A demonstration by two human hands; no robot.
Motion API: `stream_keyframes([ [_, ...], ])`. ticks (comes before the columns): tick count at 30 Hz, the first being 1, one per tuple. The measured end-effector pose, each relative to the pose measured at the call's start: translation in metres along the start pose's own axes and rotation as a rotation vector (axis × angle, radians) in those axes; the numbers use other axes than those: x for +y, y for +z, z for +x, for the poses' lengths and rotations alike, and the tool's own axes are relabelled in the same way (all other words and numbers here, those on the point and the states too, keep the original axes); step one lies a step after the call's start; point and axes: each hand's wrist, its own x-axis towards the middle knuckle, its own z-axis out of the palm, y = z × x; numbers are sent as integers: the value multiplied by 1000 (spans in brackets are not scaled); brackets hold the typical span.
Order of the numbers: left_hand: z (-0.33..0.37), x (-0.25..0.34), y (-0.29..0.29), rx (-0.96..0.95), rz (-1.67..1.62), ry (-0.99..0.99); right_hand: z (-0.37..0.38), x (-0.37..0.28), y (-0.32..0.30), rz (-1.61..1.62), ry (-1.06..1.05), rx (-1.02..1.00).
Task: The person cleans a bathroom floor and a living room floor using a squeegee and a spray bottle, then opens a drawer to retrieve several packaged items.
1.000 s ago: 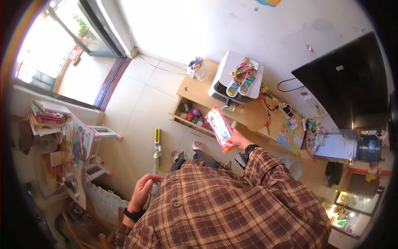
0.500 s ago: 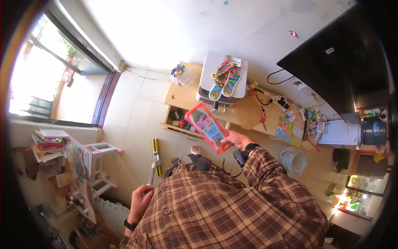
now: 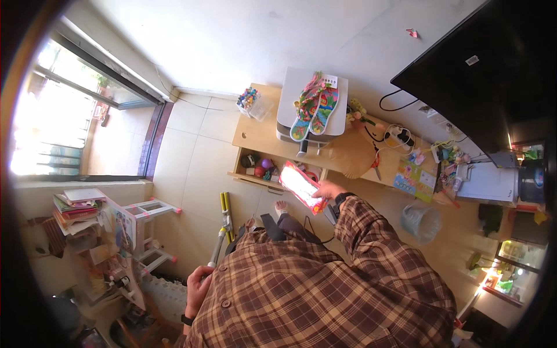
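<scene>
While the right hand grips the flat pink package by its edge above the wooden shelf | left hand looks curled round the mop handle, hard to tell | step: carrying it over; next needs a free spot.

Bare tiled floor lies open to the left of the low wooden cabinet. The cabinet's top is crowded: a white printer bearing colourful insoles, cables, small toys. A waste bin stands on the right; a yellow-headed mop crosses the floor near the feet.
</scene>
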Motion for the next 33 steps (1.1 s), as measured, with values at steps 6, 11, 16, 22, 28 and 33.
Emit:
stream_keyframes([
  [6,0,-6,4,6,38,-2,-8,-44,-24,-402,-21,537],
  [11,3,1,10,21,-129,-20,1,-14,-16,-150,-135,276],
  [16,8,-5,8,48,-166,11,-22,10,14,-71,-8,172],
  [22,19,2,-6,139,-272,60,-65,9,29,67,64,109],
  [28,35,0,-28,42,-300,180,-101,40,61,207,95,192],
  [33,43,-2,-41,18,-272,280,-145,38,91,244,166,209],
])
